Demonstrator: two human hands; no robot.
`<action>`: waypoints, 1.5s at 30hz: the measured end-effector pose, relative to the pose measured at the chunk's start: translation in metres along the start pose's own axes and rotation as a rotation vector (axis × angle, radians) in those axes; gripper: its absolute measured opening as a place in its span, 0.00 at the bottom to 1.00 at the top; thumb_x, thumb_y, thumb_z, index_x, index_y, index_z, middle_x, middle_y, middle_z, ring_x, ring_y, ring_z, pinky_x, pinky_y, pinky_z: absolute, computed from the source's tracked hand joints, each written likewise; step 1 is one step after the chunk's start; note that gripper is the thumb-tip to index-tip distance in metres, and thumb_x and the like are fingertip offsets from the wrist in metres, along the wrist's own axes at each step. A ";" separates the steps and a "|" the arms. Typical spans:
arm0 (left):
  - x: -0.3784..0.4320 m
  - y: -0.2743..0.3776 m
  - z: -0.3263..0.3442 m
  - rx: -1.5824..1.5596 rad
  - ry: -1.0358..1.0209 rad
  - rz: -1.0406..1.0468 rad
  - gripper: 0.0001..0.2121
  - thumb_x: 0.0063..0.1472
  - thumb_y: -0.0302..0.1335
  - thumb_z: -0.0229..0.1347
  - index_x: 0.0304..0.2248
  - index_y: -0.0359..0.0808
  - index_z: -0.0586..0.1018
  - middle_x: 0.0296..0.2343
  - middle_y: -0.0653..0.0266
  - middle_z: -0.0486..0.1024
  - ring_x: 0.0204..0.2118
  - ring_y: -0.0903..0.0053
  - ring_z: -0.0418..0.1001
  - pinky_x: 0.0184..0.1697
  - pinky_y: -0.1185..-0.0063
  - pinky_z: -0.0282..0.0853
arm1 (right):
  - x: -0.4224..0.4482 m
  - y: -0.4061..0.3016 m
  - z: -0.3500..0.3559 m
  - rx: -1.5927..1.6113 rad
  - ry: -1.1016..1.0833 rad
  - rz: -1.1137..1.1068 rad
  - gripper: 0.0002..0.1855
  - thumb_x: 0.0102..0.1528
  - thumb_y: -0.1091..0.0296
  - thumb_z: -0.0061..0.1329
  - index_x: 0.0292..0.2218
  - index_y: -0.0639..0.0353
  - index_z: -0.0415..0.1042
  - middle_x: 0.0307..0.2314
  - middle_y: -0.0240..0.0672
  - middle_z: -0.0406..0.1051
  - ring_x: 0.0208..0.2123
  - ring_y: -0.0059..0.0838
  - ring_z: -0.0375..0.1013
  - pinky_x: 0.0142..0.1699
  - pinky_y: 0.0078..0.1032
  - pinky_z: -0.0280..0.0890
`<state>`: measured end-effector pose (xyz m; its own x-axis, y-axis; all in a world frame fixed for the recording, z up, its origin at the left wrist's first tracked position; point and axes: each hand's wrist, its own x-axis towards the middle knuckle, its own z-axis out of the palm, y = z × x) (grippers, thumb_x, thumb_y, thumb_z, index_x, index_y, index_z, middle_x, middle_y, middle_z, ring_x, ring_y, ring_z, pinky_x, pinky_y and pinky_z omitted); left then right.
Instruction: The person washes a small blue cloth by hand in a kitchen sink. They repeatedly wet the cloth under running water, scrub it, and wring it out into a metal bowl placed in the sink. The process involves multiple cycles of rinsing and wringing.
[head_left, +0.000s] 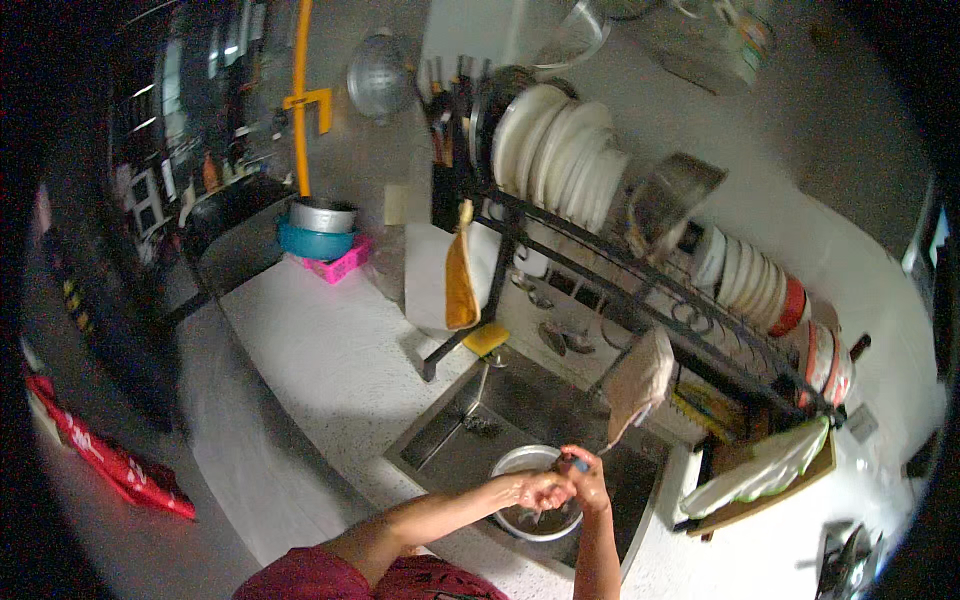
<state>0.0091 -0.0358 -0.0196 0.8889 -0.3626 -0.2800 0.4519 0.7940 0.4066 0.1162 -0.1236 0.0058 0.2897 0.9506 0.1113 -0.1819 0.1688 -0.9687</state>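
Both hands meet above a round, light-rimmed bowl (540, 537) in the metal sink (442, 442). My left hand (544, 491) has curled, wet-looking fingers and touches or nearly touches the right; what it may hold is hidden. My right hand (589, 480) is raised at the bowl's right side. A small blue thing (580, 465) shows at its fingers, but whether it is gripped is unclear. Something blurred lies in the bowl, partly under the hands. A pale cloth (641, 379) hangs just beyond the right hand.
A black dish rack (592, 247) with plates (555, 150), bowls (757, 285) and a pan spans the sink. A yellow sponge (486, 340) lies at the sink's far left corner. An orange cloth (461, 289) hangs nearby. A white tray (765, 472) leans at right; stacked basins (316, 238) stand at left.
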 end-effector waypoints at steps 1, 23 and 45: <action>-0.006 0.002 0.003 0.085 0.082 0.011 0.09 0.50 0.28 0.49 0.17 0.41 0.63 0.10 0.78 0.55 0.10 0.93 0.53 0.08 0.93 0.46 | 0.006 -0.002 0.009 -0.126 0.001 -0.095 0.12 0.43 0.81 0.41 0.34 0.67 0.66 0.24 0.32 0.65 0.22 0.16 0.62 0.26 0.13 0.57; -0.016 -0.005 0.036 0.108 0.008 0.047 0.11 0.47 0.35 0.51 0.16 0.42 0.64 0.07 0.79 0.54 0.09 0.90 0.50 0.09 0.89 0.42 | -0.007 -0.077 0.046 0.194 -0.069 0.179 0.21 0.50 0.67 0.43 0.43 0.68 0.58 0.33 0.39 0.64 0.32 0.28 0.64 0.32 0.23 0.62; -0.038 0.019 0.079 0.462 0.316 0.019 0.09 0.41 0.23 0.50 0.18 0.43 0.61 0.08 0.78 0.49 0.07 0.90 0.46 0.08 0.89 0.40 | 0.014 -0.091 0.076 0.031 0.229 0.090 0.20 0.54 0.56 0.33 0.33 0.67 0.64 0.05 0.24 0.52 0.05 0.14 0.48 0.10 0.15 0.41</action>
<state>-0.0102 -0.0452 0.0674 0.8635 -0.1298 -0.4873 0.4853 0.4766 0.7330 0.0652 -0.1053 0.1122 0.4758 0.8790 -0.0316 -0.2444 0.0976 -0.9648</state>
